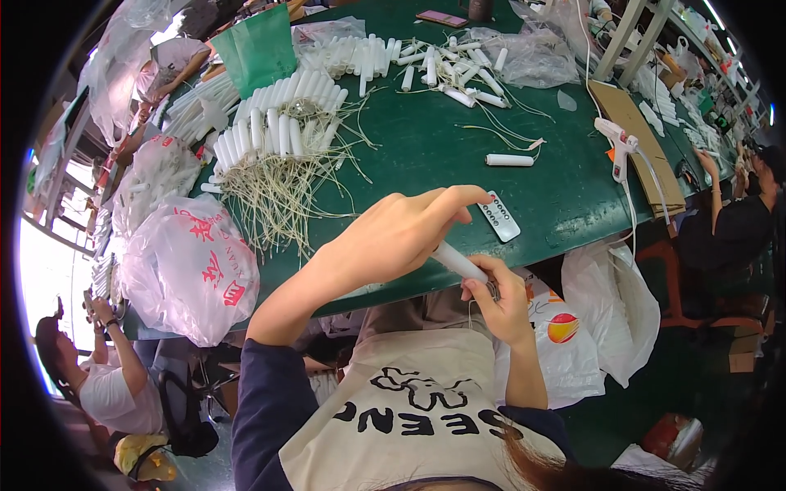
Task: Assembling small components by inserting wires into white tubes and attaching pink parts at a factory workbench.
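My right hand [503, 299] is closed around the lower end of a white tube [460, 263], thumb and fingers pinching it near the table's front edge. A thin wire hangs below this grip. My left hand [397, 233] reaches across above the tube and covers its far end. The left index finger is stretched out to the top end of a small white remote control [499, 218] lying on the table; the finger's tip overlaps the remote. The other left fingers are bent, and the thumb is hidden. Beyond the remote lies another white tube [509, 160].
Rows of white tubes [278, 135] with trailing wires cover the table's [426, 139] left side; more loose tubes [463, 74] lie at the back. A white glue gun [618, 147] with a cord rests at right by cardboard [634, 139]. Plastic bags [192, 270] hang at left. Other people sit nearby.
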Demonstrator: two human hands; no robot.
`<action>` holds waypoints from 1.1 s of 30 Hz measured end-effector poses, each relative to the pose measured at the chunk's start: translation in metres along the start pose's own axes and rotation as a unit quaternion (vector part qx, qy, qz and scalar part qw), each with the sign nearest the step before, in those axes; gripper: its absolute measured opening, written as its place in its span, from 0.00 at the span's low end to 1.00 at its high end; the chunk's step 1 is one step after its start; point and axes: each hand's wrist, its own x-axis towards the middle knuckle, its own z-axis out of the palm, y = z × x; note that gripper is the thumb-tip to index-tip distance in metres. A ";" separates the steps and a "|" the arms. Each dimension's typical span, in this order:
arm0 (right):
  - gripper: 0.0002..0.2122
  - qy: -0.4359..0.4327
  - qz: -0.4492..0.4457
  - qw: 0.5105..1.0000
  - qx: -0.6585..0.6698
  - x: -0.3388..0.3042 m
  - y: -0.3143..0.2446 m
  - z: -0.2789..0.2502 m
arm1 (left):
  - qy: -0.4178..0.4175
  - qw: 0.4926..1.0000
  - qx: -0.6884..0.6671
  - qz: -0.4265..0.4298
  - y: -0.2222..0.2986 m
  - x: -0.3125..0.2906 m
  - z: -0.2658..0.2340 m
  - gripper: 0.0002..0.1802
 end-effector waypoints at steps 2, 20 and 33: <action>0.08 -0.005 0.004 1.000 -0.001 0.000 0.001 0.001 | 0.027 0.998 -0.041 0.049 -0.005 0.000 0.009 0.20; 0.11 0.116 0.017 0.981 0.153 -0.004 0.025 -0.001 | 0.075 0.965 0.147 -0.202 -0.095 0.008 0.088 0.12; 0.11 0.126 0.027 0.982 0.141 -0.007 0.029 -0.004 | 0.032 0.956 -0.099 -0.276 -0.071 0.008 0.044 0.09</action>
